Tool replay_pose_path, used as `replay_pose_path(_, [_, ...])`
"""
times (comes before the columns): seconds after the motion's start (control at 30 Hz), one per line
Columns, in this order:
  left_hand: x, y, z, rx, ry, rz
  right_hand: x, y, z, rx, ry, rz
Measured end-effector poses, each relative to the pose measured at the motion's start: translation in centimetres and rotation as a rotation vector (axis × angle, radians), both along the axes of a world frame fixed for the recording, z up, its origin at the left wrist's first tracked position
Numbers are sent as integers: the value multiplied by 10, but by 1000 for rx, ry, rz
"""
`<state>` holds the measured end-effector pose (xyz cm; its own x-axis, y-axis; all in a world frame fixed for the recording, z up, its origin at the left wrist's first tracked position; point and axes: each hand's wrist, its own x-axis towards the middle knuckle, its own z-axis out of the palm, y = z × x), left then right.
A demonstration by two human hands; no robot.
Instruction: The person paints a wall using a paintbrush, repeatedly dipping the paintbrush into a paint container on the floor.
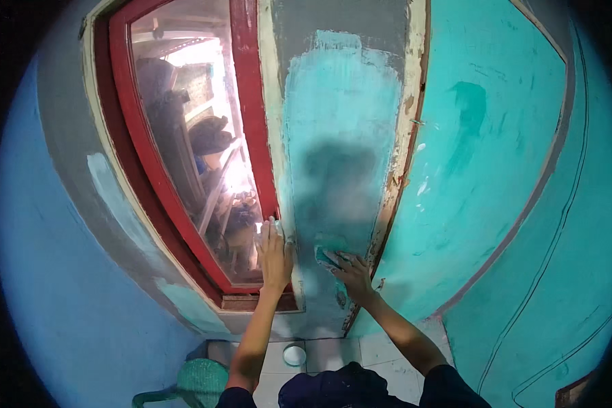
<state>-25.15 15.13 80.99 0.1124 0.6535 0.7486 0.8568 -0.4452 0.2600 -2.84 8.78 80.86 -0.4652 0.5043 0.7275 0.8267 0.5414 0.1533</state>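
My right hand (356, 278) presses a small paint-smeared pad (324, 258), perhaps a sponge or folded cloth, against a narrow wall strip (342, 97). The strip is light turquoise over grey, with a ragged painted edge near the top. A darker wet-looking patch lies around the pad, and a shadow falls above it. My left hand (276, 255) lies flat at the lower right of a red window frame (252, 112), fingers pointing up and holding nothing. Right of the strip runs a door-frame post (405, 117) with chipped cream paint.
A turquoise door panel (489, 153) fills the right. Below stand a green plastic chair (202, 380) and a round white container (294, 355) on the tiled floor (278, 380). A blue wall (81, 265) is at left. Thin cables (556, 239) run along the right wall.
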Motion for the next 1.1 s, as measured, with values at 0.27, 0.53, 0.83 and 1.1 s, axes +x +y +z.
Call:
replay_pose_path(0.27, [-1,0,-2,-89,-6,-66,2,58,116,284,234,35])
replay_pose_path(0.53, [-9,-7,-13,-86,31,-60,-17,9,-5,-48,-10,60])
replay_pose_path(0.83, [-11,-12,-4,-95,61,-38,0,68,103,282,315,41])
replay_pose_path(1.1, [-7,-17,-13,-79,91,-68,-9,11,-42,55,57,93])
